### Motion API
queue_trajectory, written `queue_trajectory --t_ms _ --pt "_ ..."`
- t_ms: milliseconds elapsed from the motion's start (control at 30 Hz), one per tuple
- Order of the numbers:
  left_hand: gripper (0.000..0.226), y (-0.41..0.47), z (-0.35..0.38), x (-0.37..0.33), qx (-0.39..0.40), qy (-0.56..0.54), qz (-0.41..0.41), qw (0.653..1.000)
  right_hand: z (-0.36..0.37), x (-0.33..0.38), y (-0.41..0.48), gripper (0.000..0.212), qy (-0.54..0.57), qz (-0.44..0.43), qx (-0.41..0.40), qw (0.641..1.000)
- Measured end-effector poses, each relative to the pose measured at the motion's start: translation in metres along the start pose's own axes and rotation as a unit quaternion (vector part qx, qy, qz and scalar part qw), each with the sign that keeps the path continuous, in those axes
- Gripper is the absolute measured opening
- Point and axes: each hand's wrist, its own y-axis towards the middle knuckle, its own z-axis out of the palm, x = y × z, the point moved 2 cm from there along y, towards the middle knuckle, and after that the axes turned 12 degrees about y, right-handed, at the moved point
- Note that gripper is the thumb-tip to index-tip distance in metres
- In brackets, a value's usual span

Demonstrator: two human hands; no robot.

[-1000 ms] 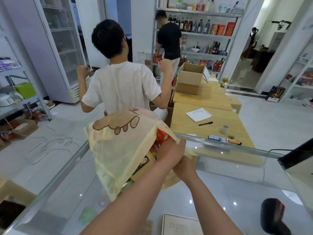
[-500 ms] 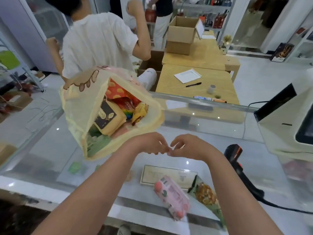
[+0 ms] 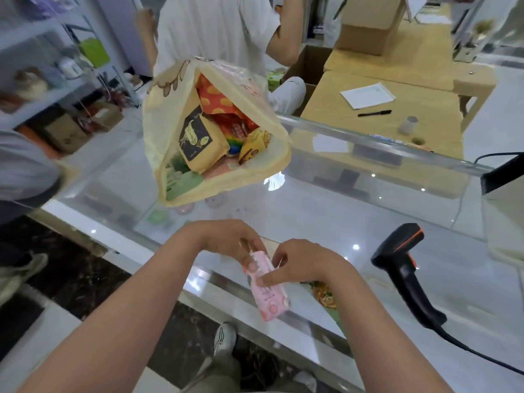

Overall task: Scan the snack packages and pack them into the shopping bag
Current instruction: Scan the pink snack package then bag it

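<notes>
Head view, glass counter [image 3: 326,222], wooden tables [image 3: 368,89] behind, shelving [image 3: 34,52] left

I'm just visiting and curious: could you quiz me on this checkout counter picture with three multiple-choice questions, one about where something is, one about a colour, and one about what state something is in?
1. Where does the barcode scanner lie?
A. inside the shopping bag
B. on the glass counter, right of the hands
C. on the wooden table

2. What colour is the snack pack between the hands?
A. pink
B. blue
C. black

3. What state is the shopping bag in?
A. folded flat and empty
B. tied shut
C. open, with packages inside

Answers:
1 B: the scanner rests on the glass counter beyond the right hand.
2 A: the wrapper that the left hand and right hand both pinch is pink.
3 C: the bag's mouth gapes and several colourful packs show inside.
</notes>
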Motion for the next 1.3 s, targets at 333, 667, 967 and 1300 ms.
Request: queue_trajectory --t_ms 333,667,967,1300 --pt "0.013 0.008 -0.016 0.007 -0.062 -0.167 0.02 0.984 0.0 0.001 0.005 0.049 0.141 0.043 -0.065 0.987" --pt "0.056 0.036 -0.036 -0.01 0.004 -0.339 0.11 0.934 -0.02 0.015 -0.012 0.025 0.518 0.053 -0.364 0.772" --pt "0.046 0.063 -0.036 -0.058 0.007 -0.335 0.197 0.921 -0.029 0.002 -0.043 0.017 0.557 0.075 -0.465 0.684" --pt "0.047 0.106 -0.02 -0.106 -0.051 -0.243 0.199 0.948 -0.008 -0.096 -0.11 0.068 0.253 0.291 -0.54 0.749"
